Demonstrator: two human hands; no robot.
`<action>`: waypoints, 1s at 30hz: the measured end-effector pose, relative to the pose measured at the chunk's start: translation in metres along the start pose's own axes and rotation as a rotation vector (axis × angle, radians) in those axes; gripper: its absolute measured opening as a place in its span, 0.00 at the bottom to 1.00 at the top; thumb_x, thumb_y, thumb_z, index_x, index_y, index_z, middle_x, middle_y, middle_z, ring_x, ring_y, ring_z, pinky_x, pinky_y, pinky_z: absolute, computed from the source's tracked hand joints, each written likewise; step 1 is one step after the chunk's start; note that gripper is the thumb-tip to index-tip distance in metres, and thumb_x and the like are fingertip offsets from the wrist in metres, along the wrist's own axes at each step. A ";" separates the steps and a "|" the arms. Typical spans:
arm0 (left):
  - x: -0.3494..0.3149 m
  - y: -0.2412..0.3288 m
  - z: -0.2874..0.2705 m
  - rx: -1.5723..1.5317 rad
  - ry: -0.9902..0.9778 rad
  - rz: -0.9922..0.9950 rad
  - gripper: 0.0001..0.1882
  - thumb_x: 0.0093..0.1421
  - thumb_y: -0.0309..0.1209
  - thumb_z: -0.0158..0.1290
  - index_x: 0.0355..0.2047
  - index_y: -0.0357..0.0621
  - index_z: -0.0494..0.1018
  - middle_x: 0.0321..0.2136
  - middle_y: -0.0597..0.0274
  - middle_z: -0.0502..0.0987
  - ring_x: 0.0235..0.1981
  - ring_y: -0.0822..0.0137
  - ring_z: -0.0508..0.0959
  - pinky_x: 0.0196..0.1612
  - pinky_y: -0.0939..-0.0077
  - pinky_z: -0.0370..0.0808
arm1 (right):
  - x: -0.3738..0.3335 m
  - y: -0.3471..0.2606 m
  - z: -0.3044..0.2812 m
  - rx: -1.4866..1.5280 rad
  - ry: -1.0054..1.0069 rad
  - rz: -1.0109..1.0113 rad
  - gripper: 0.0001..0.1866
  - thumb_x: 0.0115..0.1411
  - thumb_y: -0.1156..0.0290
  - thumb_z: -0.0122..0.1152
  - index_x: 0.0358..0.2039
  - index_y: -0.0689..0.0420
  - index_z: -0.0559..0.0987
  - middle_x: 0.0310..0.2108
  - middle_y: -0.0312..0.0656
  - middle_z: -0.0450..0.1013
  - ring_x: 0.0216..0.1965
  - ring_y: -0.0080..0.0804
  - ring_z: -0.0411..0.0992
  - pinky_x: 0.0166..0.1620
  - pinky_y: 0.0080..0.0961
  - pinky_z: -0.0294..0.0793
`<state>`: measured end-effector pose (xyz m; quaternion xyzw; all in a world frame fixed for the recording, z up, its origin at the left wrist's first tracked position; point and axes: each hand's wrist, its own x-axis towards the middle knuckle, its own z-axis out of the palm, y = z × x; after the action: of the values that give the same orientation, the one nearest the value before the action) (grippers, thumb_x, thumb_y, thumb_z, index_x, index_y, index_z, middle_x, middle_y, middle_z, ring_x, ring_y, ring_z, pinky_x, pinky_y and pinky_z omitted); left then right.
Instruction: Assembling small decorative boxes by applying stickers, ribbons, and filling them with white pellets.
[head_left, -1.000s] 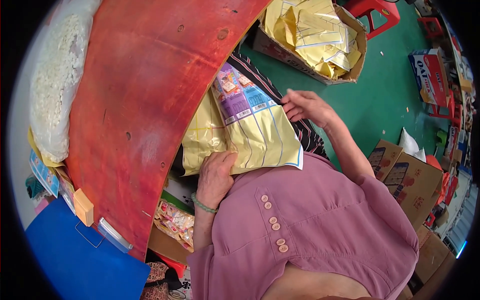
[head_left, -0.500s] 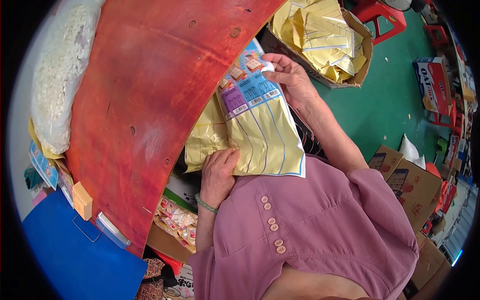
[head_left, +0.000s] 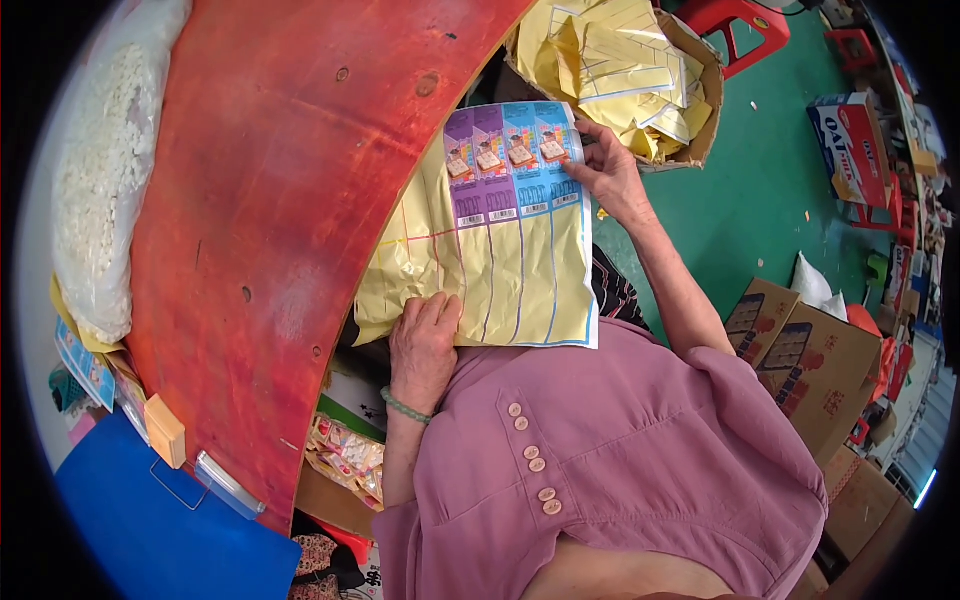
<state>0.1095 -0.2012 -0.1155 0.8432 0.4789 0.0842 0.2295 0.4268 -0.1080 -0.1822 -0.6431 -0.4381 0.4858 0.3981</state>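
Note:
A yellow backing sheet (head_left: 500, 270) with a block of purple and blue stickers (head_left: 518, 165) at its far end lies over my lap, beside the red table's curved edge. Creases run through its bare yellow part, which is marked with coloured lines. My right hand (head_left: 615, 182) pinches the sheet's right edge beside a blue sticker, thumb on top. At the near left edge, the curled fingers of my left hand (head_left: 424, 342) grip the sheet. A green bead bracelet (head_left: 407, 405) circles my left wrist.
The red table (head_left: 250, 200) bears a bag of small white pieces (head_left: 100, 200), a wooden block (head_left: 165, 430) and a clear plastic piece (head_left: 228, 482). A carton of used yellow sheets (head_left: 610, 70) stands far right. Packed goods (head_left: 345, 450) sit below the table edge; cardboard boxes (head_left: 815, 370) stand right.
The stickered end has spread out flatter and turned toward me, showing more of its purple part. My right hand has moved nearer along with the sheet's edge; my left hand keeps its place.

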 end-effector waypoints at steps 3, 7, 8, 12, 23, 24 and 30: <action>-0.002 0.001 0.001 -0.002 -0.007 -0.054 0.21 0.46 0.15 0.50 0.43 0.40 0.76 0.42 0.58 0.76 0.42 0.55 0.74 0.43 0.64 0.74 | -0.002 0.003 0.001 0.069 0.032 -0.015 0.29 0.54 0.80 0.64 0.56 0.62 0.66 0.27 0.37 0.75 0.28 0.19 0.71 0.32 0.18 0.69; -0.003 -0.002 0.002 0.024 0.033 -0.057 0.21 0.44 0.15 0.51 0.41 0.40 0.76 0.41 0.59 0.76 0.41 0.56 0.74 0.42 0.64 0.75 | -0.001 0.004 -0.003 0.126 0.080 0.090 0.30 0.53 0.78 0.66 0.56 0.65 0.66 0.26 0.35 0.74 0.26 0.18 0.70 0.31 0.18 0.68; -0.003 -0.004 0.003 0.029 0.053 -0.054 0.21 0.43 0.14 0.51 0.41 0.40 0.76 0.40 0.59 0.77 0.40 0.56 0.74 0.41 0.64 0.75 | 0.001 0.011 -0.008 0.199 0.037 0.159 0.30 0.53 0.78 0.67 0.56 0.65 0.66 0.27 0.35 0.75 0.27 0.19 0.71 0.31 0.17 0.69; -0.001 -0.009 0.006 0.052 0.106 -0.048 0.20 0.43 0.15 0.52 0.40 0.40 0.77 0.39 0.60 0.77 0.39 0.56 0.74 0.40 0.65 0.75 | 0.004 0.030 -0.014 0.553 -0.110 0.376 0.30 0.52 0.78 0.68 0.55 0.66 0.67 0.28 0.35 0.76 0.27 0.21 0.74 0.32 0.18 0.73; 0.056 -0.054 0.005 0.062 0.404 -0.131 0.24 0.49 0.20 0.56 0.49 0.41 0.73 0.45 0.48 0.75 0.49 0.48 0.74 0.50 0.60 0.72 | 0.021 0.005 -0.008 0.597 0.047 0.113 0.11 0.64 0.72 0.58 0.44 0.63 0.79 0.38 0.40 0.78 0.35 0.24 0.76 0.43 0.23 0.76; 0.067 -0.049 0.006 0.025 0.417 -0.186 0.27 0.51 0.23 0.58 0.54 0.41 0.70 0.48 0.44 0.74 0.52 0.46 0.72 0.54 0.58 0.70 | 0.029 0.002 -0.014 0.592 0.096 0.008 0.11 0.64 0.72 0.57 0.44 0.63 0.79 0.38 0.40 0.79 0.34 0.22 0.76 0.41 0.20 0.75; 0.077 -0.004 -0.009 -0.112 0.296 -0.019 0.30 0.52 0.33 0.63 0.54 0.36 0.69 0.53 0.43 0.69 0.55 0.42 0.69 0.57 0.54 0.67 | 0.050 -0.017 -0.042 -0.019 0.286 -0.302 0.15 0.65 0.69 0.58 0.49 0.64 0.79 0.39 0.33 0.77 0.39 0.16 0.70 0.45 0.15 0.69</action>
<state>0.1436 -0.1313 -0.1155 0.8029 0.5100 0.2318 0.2038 0.4720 -0.0587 -0.1709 -0.6363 -0.4729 0.3202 0.5187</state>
